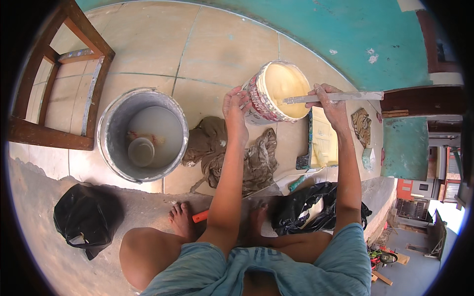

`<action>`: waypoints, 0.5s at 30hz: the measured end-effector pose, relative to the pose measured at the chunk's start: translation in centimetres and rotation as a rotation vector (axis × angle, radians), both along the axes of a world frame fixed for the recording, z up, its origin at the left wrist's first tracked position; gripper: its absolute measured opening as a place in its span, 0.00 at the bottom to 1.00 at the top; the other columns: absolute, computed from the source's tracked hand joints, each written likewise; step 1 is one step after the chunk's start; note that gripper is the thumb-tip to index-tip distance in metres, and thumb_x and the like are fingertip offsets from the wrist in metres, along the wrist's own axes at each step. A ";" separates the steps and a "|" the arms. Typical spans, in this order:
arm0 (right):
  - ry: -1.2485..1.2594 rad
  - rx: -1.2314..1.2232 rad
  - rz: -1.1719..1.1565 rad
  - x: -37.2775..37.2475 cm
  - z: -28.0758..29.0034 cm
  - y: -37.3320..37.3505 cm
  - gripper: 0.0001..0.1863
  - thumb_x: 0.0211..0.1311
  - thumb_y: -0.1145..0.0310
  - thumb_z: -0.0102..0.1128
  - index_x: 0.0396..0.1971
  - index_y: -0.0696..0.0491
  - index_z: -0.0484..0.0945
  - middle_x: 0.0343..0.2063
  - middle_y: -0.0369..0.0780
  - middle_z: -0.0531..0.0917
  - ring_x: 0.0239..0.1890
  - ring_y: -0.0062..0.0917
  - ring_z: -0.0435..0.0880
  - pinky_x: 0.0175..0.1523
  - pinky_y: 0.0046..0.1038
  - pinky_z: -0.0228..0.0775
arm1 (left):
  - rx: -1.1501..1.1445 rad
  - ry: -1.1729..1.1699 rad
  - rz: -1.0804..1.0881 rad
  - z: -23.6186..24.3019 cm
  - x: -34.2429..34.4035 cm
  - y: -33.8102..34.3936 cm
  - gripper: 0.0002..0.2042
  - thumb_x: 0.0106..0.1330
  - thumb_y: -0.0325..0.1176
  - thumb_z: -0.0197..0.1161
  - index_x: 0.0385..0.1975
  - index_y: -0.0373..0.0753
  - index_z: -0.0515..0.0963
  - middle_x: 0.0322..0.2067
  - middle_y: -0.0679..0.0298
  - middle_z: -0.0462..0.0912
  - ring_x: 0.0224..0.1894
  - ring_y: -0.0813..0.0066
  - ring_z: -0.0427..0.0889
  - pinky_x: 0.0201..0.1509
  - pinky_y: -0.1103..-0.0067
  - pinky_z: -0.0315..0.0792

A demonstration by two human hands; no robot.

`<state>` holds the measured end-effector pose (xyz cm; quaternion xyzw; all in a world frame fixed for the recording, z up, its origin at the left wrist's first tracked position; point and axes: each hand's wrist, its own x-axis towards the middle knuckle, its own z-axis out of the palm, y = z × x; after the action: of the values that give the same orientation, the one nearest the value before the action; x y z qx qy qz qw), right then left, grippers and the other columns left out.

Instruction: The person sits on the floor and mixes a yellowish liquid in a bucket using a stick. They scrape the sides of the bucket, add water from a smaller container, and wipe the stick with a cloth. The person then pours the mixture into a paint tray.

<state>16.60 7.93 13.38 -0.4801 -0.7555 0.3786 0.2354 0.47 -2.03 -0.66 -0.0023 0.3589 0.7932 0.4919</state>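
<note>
My left hand [236, 103] grips the side of a white paint pail [256, 106] with cream paint [284, 81] inside, tilted toward me. My right hand [323, 98] is closed on a flat paint-smeared stick [360, 96], whose left end is in the paint. Below the pail and to its right, partly behind my right arm, lies a paint tray [318, 138] smeared with cream paint. Crumpled brown rags [207, 140] lie below the pail. To the left stands a grey bucket [106, 143] of cloudy water with a small cup [140, 150] in it.
A wooden stool frame [52, 130] is at the far left. Black plastic bags [84, 217] rest on the concrete at both sides of my legs. An orange-handled tool [200, 216] lies by my foot. A teal painted wall [345, 34] borders the tiled floor.
</note>
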 end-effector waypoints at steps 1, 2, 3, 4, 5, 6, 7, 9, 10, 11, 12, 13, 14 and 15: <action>0.061 0.015 -0.018 -0.5 -0.7 -0.1 0.15 0.61 0.63 0.51 0.23 0.61 0.76 0.18 0.40 0.80 0.23 0.19 0.80 0.29 0.20 0.69 | -0.005 0.002 -0.012 0.1 0.1 0.1 0.18 0.62 0.39 0.46 0.49 0.35 0.66 0.42 0.59 0.70 0.45 0.71 0.69 0.51 0.75 0.67; 0.126 -0.009 0.010 -0.8 -1.1 -0.1 0.15 0.61 0.63 0.51 0.24 0.60 0.76 0.17 0.40 0.80 0.23 0.18 0.80 0.29 0.20 0.69 | -0.015 0.007 -0.022 0.1 0.2 0.1 0.18 0.63 0.39 0.46 0.49 0.35 0.66 0.43 0.59 0.70 0.46 0.71 0.69 0.51 0.75 0.67; 0.029 0.095 -0.028 -1.0 -1.1 0.0 0.15 0.61 0.63 0.51 0.24 0.61 0.76 0.17 0.40 0.80 0.23 0.19 0.80 0.29 0.20 0.69 | -0.018 0.023 -0.029 0.1 0.2 0.0 0.18 0.63 0.39 0.45 0.49 0.35 0.66 0.43 0.59 0.70 0.46 0.71 0.69 0.51 0.75 0.67; -0.067 0.165 -0.022 -1.1 -1.0 0.1 0.15 0.61 0.63 0.51 0.24 0.61 0.76 0.18 0.40 0.80 0.24 0.19 0.80 0.29 0.20 0.69 | -0.030 0.015 -0.027 0.1 0.2 -0.1 0.18 0.63 0.38 0.45 0.49 0.35 0.66 0.43 0.59 0.70 0.46 0.71 0.69 0.51 0.75 0.67; -0.186 0.221 -0.072 -1.0 -0.8 0.3 0.15 0.61 0.63 0.51 0.24 0.61 0.76 0.18 0.40 0.80 0.24 0.19 0.81 0.30 0.20 0.69 | -0.029 0.014 -0.024 0.0 0.1 -0.2 0.18 0.63 0.38 0.46 0.49 0.35 0.66 0.42 0.59 0.70 0.46 0.71 0.69 0.51 0.75 0.67; -0.251 0.234 -0.043 -0.6 -0.1 0.5 0.16 0.61 0.63 0.51 0.24 0.61 0.77 0.18 0.40 0.80 0.24 0.19 0.81 0.30 0.21 0.69 | -0.024 0.010 -0.022 0.0 0.1 -0.2 0.18 0.63 0.38 0.46 0.49 0.35 0.66 0.42 0.59 0.70 0.46 0.71 0.69 0.51 0.75 0.67; -0.246 0.196 0.002 -0.1 0.7 0.5 0.16 0.60 0.63 0.51 0.24 0.61 0.76 0.18 0.40 0.80 0.24 0.19 0.81 0.29 0.20 0.69 | -0.027 0.004 -0.016 -0.1 0.0 -0.3 0.18 0.63 0.38 0.46 0.49 0.35 0.66 0.42 0.59 0.70 0.46 0.71 0.69 0.51 0.75 0.66; -0.277 0.097 -0.040 0.5 1.3 0.4 0.15 0.60 0.64 0.51 0.23 0.61 0.76 0.18 0.40 0.80 0.24 0.19 0.81 0.29 0.20 0.69 | -0.025 -0.012 -0.004 -0.2 -0.3 -0.2 0.18 0.62 0.38 0.46 0.48 0.35 0.66 0.42 0.59 0.70 0.46 0.71 0.69 0.51 0.75 0.66; -0.185 0.012 -0.047 0.6 1.2 0.2 0.14 0.60 0.64 0.52 0.23 0.61 0.77 0.18 0.39 0.80 0.23 0.20 0.81 0.29 0.19 0.69 | -0.023 -0.009 -0.005 -0.2 -0.2 -0.2 0.18 0.62 0.38 0.46 0.48 0.35 0.66 0.42 0.59 0.70 0.46 0.71 0.69 0.51 0.75 0.66; -0.082 -0.027 -0.017 0.6 1.1 0.1 0.14 0.60 0.64 0.53 0.24 0.61 0.77 0.18 0.39 0.80 0.23 0.20 0.81 0.29 0.18 0.69 | -0.021 -0.005 -0.005 -0.2 -0.1 -0.1 0.18 0.62 0.38 0.46 0.49 0.35 0.66 0.42 0.59 0.70 0.46 0.71 0.69 0.51 0.75 0.66; 0.023 -0.037 -0.039 0.3 0.4 -0.1 0.14 0.60 0.64 0.53 0.24 0.61 0.77 0.18 0.39 0.80 0.23 0.20 0.81 0.29 0.18 0.69 | -0.021 0.001 -0.004 -0.2 0.0 -0.1 0.18 0.62 0.38 0.47 0.49 0.35 0.66 0.42 0.59 0.70 0.46 0.71 0.69 0.51 0.75 0.66; 0.146 -0.062 -0.034 -0.2 -0.4 -0.2 0.14 0.60 0.64 0.54 0.24 0.61 0.77 0.18 0.39 0.80 0.23 0.21 0.81 0.29 0.18 0.69 | -0.023 -0.006 -0.011 -0.1 0.1 -0.1 0.18 0.62 0.38 0.47 0.49 0.35 0.66 0.42 0.59 0.70 0.46 0.71 0.69 0.51 0.75 0.66; 0.101 0.007 -0.036 -0.6 -0.9 -0.1 0.14 0.60 0.63 0.54 0.25 0.61 0.76 0.19 0.40 0.80 0.23 0.22 0.82 0.29 0.19 0.69 | -0.026 -0.011 -0.016 0.0 0.3 -0.1 0.19 0.62 0.38 0.47 0.49 0.35 0.66 0.43 0.59 0.70 0.46 0.70 0.69 0.51 0.75 0.66; 0.045 0.104 -0.016 -0.8 -0.9 0.1 0.14 0.60 0.64 0.54 0.25 0.61 0.76 0.20 0.40 0.80 0.23 0.22 0.82 0.29 0.19 0.69 | -0.024 -0.006 -0.019 0.0 0.4 -0.1 0.19 0.61 0.39 0.47 0.49 0.35 0.66 0.43 0.59 0.70 0.46 0.70 0.69 0.51 0.75 0.66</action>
<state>15.81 8.02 12.48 -0.4648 -0.7647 0.3477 0.2799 0.83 -2.17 -0.61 -0.0073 0.3672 0.7841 0.5003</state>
